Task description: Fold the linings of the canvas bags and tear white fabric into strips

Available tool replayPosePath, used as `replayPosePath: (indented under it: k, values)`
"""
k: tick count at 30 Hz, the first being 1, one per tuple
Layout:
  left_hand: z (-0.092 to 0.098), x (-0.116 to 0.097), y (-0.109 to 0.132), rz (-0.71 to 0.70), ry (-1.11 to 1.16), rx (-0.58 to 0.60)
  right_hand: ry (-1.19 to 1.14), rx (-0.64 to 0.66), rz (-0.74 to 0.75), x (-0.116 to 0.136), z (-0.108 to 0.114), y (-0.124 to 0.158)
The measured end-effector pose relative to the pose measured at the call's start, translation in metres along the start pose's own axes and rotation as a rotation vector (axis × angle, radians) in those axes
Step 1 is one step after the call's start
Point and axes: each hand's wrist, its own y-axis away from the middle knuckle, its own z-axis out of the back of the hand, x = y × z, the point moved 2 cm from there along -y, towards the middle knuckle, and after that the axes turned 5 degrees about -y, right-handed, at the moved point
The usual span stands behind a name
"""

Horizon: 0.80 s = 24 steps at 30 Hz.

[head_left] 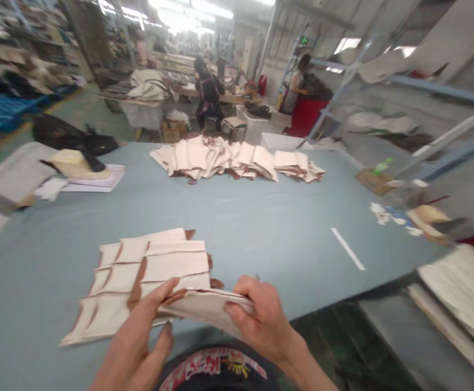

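Observation:
A cream fabric piece [214,307] with brown edging is held up near my body, over the table's front edge. My right hand [263,315] pinches its right end between thumb and fingers; a tiny metallic tip shows by the knuckles, too small to name. My left hand [143,331] has the piece's left end between its fingers and thumb, the thumb lower and partly apart. Just beyond lie overlapping rows of similar cream fabric pieces [175,264] with brown edges, flat on the table and partly hidden by my left hand.
Bundles of cream fabric [216,155] lie along the far side of the blue-green table [261,217]. A white strip [347,248] rests at right. Papers [98,179] under a yellowish block [76,162] sit at far left. Shelving [444,89] stands right; people work in the background.

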Motion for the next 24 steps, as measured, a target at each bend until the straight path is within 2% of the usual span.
replayPosePath:
  k: [5, 9, 13, 21, 24]
  values:
    - [0.007, -0.018, -0.001, -0.088, -0.045, -0.063, 0.022, -0.111, 0.077, 0.004, 0.002, 0.009]
    - [0.007, -0.026, 0.004, -0.099, 0.008, -0.152, 0.083, -0.130, 0.116, 0.004, -0.003, 0.018]
    - [0.004, -0.024, 0.009, -0.097, -0.015, -0.289, 0.135, -0.112, 0.123, 0.006, -0.012, 0.023]
    - [-0.009, -0.015, 0.015, -0.109, 0.016, -0.417, 0.146, -0.120, -0.006, 0.002, -0.030, 0.035]
    - [-0.007, -0.018, 0.014, -0.084, 0.102, -0.368, 0.158, -0.120, -0.050, -0.002, -0.031, 0.037]
